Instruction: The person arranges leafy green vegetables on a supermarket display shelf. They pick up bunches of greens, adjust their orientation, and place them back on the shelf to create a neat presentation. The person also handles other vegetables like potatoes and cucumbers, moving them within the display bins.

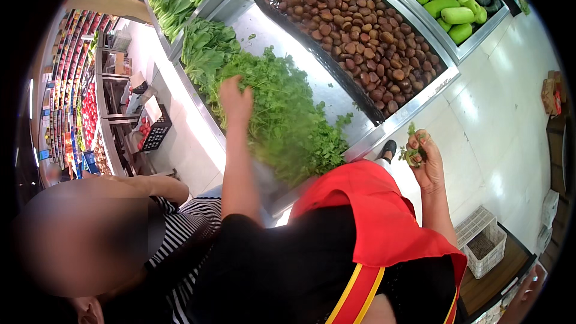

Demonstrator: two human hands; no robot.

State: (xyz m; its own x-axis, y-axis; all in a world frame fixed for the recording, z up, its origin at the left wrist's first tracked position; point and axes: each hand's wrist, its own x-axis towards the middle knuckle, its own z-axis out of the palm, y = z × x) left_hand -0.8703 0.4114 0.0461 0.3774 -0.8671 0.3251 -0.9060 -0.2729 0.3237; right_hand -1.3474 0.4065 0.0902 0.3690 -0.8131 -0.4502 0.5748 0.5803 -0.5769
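Note:
My left hand (236, 101) reaches over the left side of a heap of cilantro (279, 103), its fingertips at the leaves. Whether it grips any stems is hidden. Out to the right, above the floor, my right hand (427, 162) is closed around a few loose cilantro sprigs (410, 155). The heap lies in a metal display bin (351, 119), beside bunches of leafy greens (207, 49). In the same bin, a black divider (315, 49) separates off a mass of chestnuts (360, 31).
Close on my left is a person in a striped top (193, 220). Pale green gourds (454, 13) fill a neighbouring bin. A white plastic crate (488, 252) stands behind my right arm. Across the aisle, a black crate (157, 128) sits by produce shelves.

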